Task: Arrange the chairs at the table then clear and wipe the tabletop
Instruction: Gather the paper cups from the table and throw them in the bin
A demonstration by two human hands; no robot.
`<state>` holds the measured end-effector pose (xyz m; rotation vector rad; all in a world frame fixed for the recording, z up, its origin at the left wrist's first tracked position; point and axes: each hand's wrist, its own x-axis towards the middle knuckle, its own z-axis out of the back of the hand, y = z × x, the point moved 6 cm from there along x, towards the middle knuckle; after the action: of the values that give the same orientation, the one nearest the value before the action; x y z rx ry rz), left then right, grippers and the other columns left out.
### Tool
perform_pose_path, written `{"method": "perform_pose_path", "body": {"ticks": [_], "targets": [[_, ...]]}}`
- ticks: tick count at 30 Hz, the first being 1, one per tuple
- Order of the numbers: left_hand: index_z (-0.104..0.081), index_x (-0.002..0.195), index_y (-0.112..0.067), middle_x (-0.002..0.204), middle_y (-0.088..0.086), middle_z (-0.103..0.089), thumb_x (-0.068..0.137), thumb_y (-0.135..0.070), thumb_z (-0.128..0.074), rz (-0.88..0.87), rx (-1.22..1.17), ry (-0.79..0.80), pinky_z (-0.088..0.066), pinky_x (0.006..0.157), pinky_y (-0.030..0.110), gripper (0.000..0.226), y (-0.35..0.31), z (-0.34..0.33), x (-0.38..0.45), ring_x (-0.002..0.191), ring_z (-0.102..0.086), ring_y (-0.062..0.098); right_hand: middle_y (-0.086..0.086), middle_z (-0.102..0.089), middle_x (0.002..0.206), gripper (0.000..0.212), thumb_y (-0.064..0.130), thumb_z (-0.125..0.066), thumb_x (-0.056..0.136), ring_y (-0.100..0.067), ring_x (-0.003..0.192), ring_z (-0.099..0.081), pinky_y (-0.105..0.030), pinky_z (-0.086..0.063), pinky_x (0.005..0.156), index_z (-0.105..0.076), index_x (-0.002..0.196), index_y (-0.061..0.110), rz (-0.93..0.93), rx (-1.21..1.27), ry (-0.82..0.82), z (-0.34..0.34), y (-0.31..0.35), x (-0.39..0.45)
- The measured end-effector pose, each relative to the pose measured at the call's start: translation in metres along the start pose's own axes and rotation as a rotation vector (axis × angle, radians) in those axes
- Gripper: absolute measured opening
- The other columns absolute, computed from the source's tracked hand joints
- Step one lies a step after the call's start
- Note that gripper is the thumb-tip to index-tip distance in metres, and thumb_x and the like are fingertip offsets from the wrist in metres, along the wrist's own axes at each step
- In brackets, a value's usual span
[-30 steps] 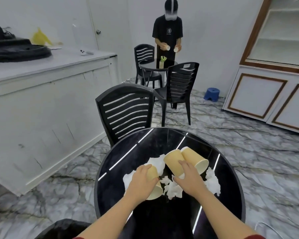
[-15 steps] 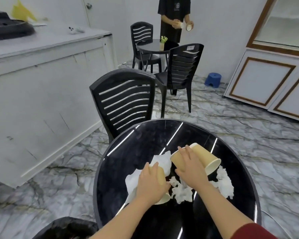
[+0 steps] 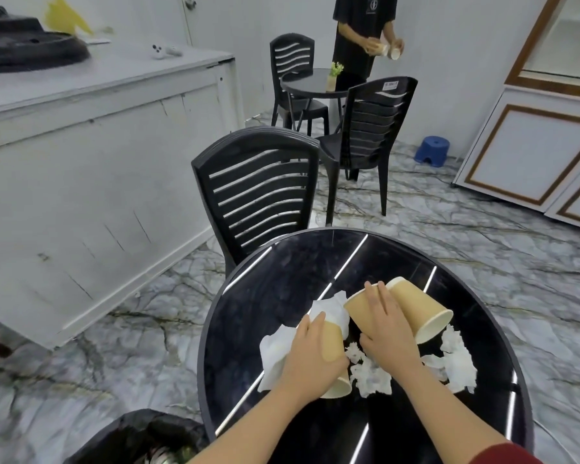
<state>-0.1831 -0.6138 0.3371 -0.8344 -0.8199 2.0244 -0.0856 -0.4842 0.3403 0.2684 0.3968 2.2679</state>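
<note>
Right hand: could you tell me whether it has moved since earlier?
Yes: right hand slid forward along its paper cup, away from the crumpled tissue.

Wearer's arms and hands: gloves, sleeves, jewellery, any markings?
Both hands are bare: no gloves, rings, watch or bands visible on the left hand or right hand. Forearms are uncovered. A dark red sleeve shows on the right arm at the bottom edge of the frame. No sleeve is visible on the left arm. No markings seen.

Table (image 3: 282,296): black top, high gloss, light strips reflected. Cups (image 3: 416,309): tan paper, matt, white inside. Tissues (image 3: 456,363): white paper, crumpled. Chair (image 3: 258,192): black plastic, slatted, semi-gloss. Floor (image 3: 482,249): veined marble look, polished. Bin liner (image 3: 138,430): black plastic film, shiny.
</note>
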Motion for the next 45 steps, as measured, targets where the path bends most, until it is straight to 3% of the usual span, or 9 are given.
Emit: {"method": "perform_pose_path", "body": {"ticks": [3,4,8,15,19,22,27,34,45], "targets": [[-0.016,0.145,-0.031,0.155,-0.009,-0.012,0.077,-0.037,-0.060,-0.032,-0.064,-0.070,-0.027,0.086,0.011,0.082,-0.005,0.010,-0.005,0.131,-0.024,0.002,-0.005,-0.013,0.157,0.091,0.013,-0.064,0.076,-0.019,0.140,-0.020,-0.033,-0.028,0.109,-0.009,0.148,0.023,-0.061,0.282,-0.060,0.005,0.004,-0.007],[-0.017,0.145,-0.032,0.155,-0.010,-0.012,0.077,-0.036,-0.061,-0.045,-0.101,-0.088,-0.025,0.088,0.009,0.081,-0.006,0.015,-0.007,0.127,-0.022,-0.003,-0.004,-0.014,0.156,0.090,0.015,-0.064,0.076,-0.017,0.141,-0.018,-0.034,-0.026,0.110,-0.010,0.147,0.024,-0.072,0.355,-0.081,0.008,0.006,-0.009],[-0.018,0.144,-0.035,0.156,-0.010,-0.010,0.077,-0.032,-0.065,-0.058,-0.197,-0.181,-0.021,0.109,0.027,0.082,-0.004,0.041,-0.020,0.136,-0.017,0.000,0.001,-0.012,0.157,0.095,0.014,-0.064,0.075,-0.013,0.142,-0.014,-0.032,-0.023,0.111,-0.005,0.147,0.033,-0.070,0.513,-0.087,0.015,0.024,-0.016],[-0.023,0.140,-0.039,0.149,-0.013,-0.022,0.077,-0.028,-0.066,-0.062,-0.257,-0.401,-0.031,0.099,0.027,0.078,0.014,0.094,-0.073,0.131,-0.030,0.008,0.005,-0.012,0.156,0.096,0.020,-0.068,0.076,-0.016,0.139,-0.020,-0.039,-0.030,0.110,-0.004,0.145,0.038,0.066,0.600,-0.046,0.022,0.083,-0.024],[-0.022,0.143,-0.035,0.153,-0.008,-0.022,0.078,-0.029,-0.066,0.004,-0.224,-0.511,-0.030,0.112,0.043,0.078,0.041,0.116,-0.115,0.137,-0.026,0.014,0.004,-0.012,0.156,0.097,0.020,-0.070,0.076,-0.014,0.138,-0.021,-0.036,-0.029,0.110,-0.004,0.146,0.035,0.160,0.622,0.001,0.011,0.128,-0.035],[-0.020,0.143,-0.038,0.155,-0.007,-0.016,0.079,-0.030,-0.065,0.091,-0.230,-0.574,-0.031,0.112,0.048,0.078,0.075,0.132,-0.154,0.138,-0.025,0.017,0.007,-0.009,0.157,0.100,0.019,-0.068,0.076,-0.012,0.140,-0.017,-0.031,-0.023,0.109,0.001,0.145,0.038,0.260,0.640,0.088,-0.005,0.173,-0.053],[-0.020,0.145,-0.031,0.155,-0.004,-0.019,0.081,-0.029,-0.065,0.275,-0.215,-0.684,-0.028,0.114,0.046,0.079,0.151,0.153,-0.223,0.139,-0.025,0.018,0.002,-0.005,0.158,0.094,0.021,-0.064,0.080,-0.010,0.142,-0.011,-0.023,-0.013,0.111,0.002,0.146,0.032,0.421,0.563,0.238,-0.045,0.243,-0.099],[-0.021,0.145,-0.028,0.157,-0.001,-0.014,0.080,-0.028,-0.067,0.505,-0.234,-0.717,-0.020,0.113,0.034,0.080,0.261,0.141,-0.323,0.143,-0.016,0.017,0.006,0.000,0.158,0.095,0.024,-0.061,0.080,-0.013,0.144,-0.009,-0.024,-0.018,0.109,0.005,0.147,0.031,0.445,0.498,0.474,-0.122,0.301,-0.186],[-0.020,0.145,-0.029,0.157,-0.001,-0.008,0.077,-0.033,-0.067,0.590,-0.182,-0.697,-0.022,0.110,0.031,0.083,0.374,0.073,-0.365,0.142,-0.016,0.015,-0.002,-0.003,0.158,0.093,0.027,-0.061,0.081,-0.018,0.144,-0.008,-0.029,-0.015,0.115,0.004,0.148,0.024,0.434,0.339,0.717,-0.267,0.295,-0.293]]}}
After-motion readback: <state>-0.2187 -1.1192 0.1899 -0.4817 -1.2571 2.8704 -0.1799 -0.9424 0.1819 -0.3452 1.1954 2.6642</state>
